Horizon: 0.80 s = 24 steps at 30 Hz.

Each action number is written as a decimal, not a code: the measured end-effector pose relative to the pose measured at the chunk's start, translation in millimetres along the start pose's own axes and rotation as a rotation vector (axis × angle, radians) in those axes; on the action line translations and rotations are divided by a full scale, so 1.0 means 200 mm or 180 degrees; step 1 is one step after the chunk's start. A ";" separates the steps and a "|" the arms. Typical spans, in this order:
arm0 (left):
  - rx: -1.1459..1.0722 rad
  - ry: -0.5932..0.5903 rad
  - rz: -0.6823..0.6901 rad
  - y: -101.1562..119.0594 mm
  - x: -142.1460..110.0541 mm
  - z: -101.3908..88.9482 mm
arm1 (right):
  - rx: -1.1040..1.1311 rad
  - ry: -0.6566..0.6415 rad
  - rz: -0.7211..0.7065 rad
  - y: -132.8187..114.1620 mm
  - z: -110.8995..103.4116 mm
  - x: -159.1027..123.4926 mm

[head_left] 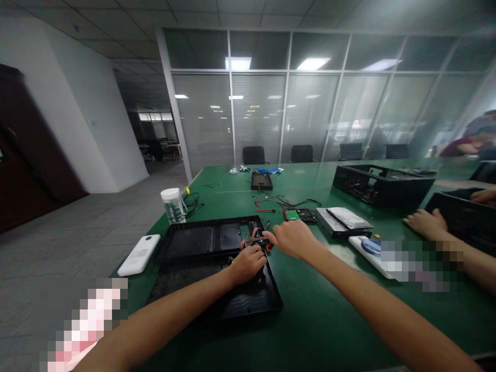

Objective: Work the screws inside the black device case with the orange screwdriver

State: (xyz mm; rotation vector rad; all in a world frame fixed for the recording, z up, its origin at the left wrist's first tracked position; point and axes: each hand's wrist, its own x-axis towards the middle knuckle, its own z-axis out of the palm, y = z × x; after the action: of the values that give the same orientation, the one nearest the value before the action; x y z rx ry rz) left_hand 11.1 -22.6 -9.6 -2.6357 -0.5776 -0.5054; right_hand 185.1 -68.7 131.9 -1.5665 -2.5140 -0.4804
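An open black metal case [189,243] lies on the green table in front of me, its two shallow halves side by side. Coloured wires [245,245] loop out near its right inner corner. My left hand [249,262] rests over the nearer half, fingers curled down beside the wires; what they pinch is hidden. From the right, my right hand [295,238] reaches in, closed, with its thumb pointing left at the end of the wire bundle, which it appears to grip. A small orange-red piece [269,247] shows just under that hand, too little of it visible to name.
Left of the case are a white phone-like device [139,255] and a clear lidded jar [173,205]. A green circuit board [293,215], a silver drive unit [343,222] and a black computer chassis [382,187] stand to the right. A co-worker's hand [428,223] touches another black case [465,217].
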 end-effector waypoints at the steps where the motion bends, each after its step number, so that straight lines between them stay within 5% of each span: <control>1: 0.0004 0.0000 0.0010 0.00 0.00 0.00 | -0.0088 0.0041 0.0080 0.00 0.01 0.00; 5: -0.0016 0.0019 0.0009 0.00 0.00 0.00 | -0.0080 0.0169 0.0038 0.02 0.04 0.02; 9: -0.0081 0.0038 -0.0056 0.00 0.00 0.01 | 0.0270 0.0351 0.0546 0.12 0.14 0.04; 14: -0.0166 0.0029 -0.0149 0.00 0.00 -0.01 | 0.2516 0.0666 0.1124 0.40 0.48 -0.04; 18: -0.0312 0.0139 -0.0211 0.00 0.00 -0.02 | 0.5167 0.1294 0.2363 0.55 0.77 -0.15; 24: -0.0759 0.0218 0.0281 -0.03 -0.03 0.03 | 0.5715 0.1660 0.2501 0.56 0.85 -0.15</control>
State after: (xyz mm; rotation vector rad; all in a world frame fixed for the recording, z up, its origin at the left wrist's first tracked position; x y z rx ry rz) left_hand 4.5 -16.4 -14.8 -2.8391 -0.3991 -0.6715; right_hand 307.4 8.4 -14.6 -1.0447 -0.8474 1.0241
